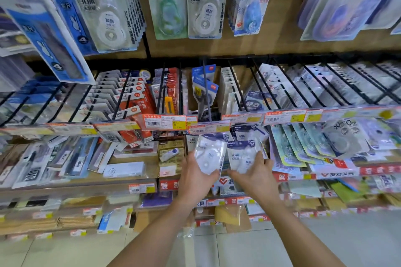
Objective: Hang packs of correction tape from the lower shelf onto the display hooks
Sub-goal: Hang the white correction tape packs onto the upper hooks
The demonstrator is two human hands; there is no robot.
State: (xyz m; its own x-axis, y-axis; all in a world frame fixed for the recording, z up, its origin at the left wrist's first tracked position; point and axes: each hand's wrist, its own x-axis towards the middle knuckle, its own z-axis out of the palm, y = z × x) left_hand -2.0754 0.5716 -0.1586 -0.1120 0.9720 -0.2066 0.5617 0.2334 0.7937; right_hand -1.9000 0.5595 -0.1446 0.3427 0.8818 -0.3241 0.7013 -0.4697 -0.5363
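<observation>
While pickup step seemed in hand, left hand [196, 176] clamped fingers round clear plastic white correction-tape pack [209, 154]; right hand [253, 176] curled fingers on navy-headed pack [243, 155]. Next: thread hang-hole onto black wire hook [207, 93].

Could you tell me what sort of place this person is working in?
Most likely a shop's stationery aisle: barcoded price labels, carded correction tape packs hanging on hooks, and ink boxes lying on the lower shelf.

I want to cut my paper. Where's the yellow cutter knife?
In the head view, the yellow cutter knife hangs on the middle row of hooks, just left of centre, between the red packs and the blue scissors pack.
</observation>
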